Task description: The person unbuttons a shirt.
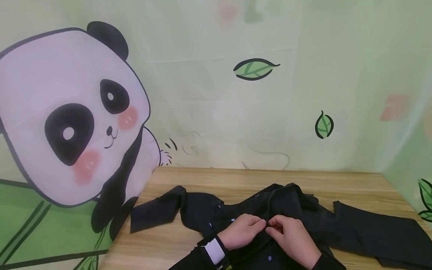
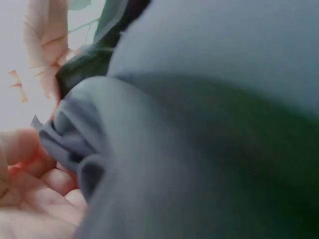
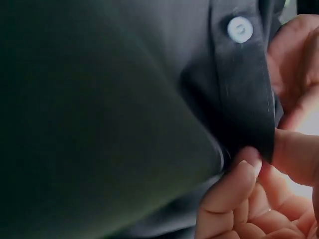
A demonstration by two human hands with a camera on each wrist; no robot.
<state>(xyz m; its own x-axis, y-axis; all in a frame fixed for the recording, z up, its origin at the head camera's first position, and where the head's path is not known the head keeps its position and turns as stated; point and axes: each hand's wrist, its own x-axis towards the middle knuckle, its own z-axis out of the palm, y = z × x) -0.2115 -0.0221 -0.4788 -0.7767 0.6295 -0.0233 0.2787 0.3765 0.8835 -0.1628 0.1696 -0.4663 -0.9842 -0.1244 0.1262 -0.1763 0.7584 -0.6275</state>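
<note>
A black long-sleeved shirt [image 1: 368, 227] with pale buttons lies spread on the wooden table, its sleeves out to both sides. Over its front, my left hand [image 1: 241, 230] pinches the edge of the button strip. Fingertips nearly meeting it, my right hand [image 1: 293, 239] pinches the same strip from the other side. In the right wrist view, the thumb and fingers grip the dark placket [image 3: 244, 94] below a white button [image 3: 240, 30]. Bunched folds of cloth [image 2: 75, 127] sit against the left fingers in the left wrist view.
The wooden table [image 1: 351, 183] ends at a pale green backdrop [image 1: 202, 82] printed with a panda and leaves. The left sleeve end [image 1: 152, 217] reaches toward the table's left edge. A white square [image 1: 215, 252] is strapped at my left cuff.
</note>
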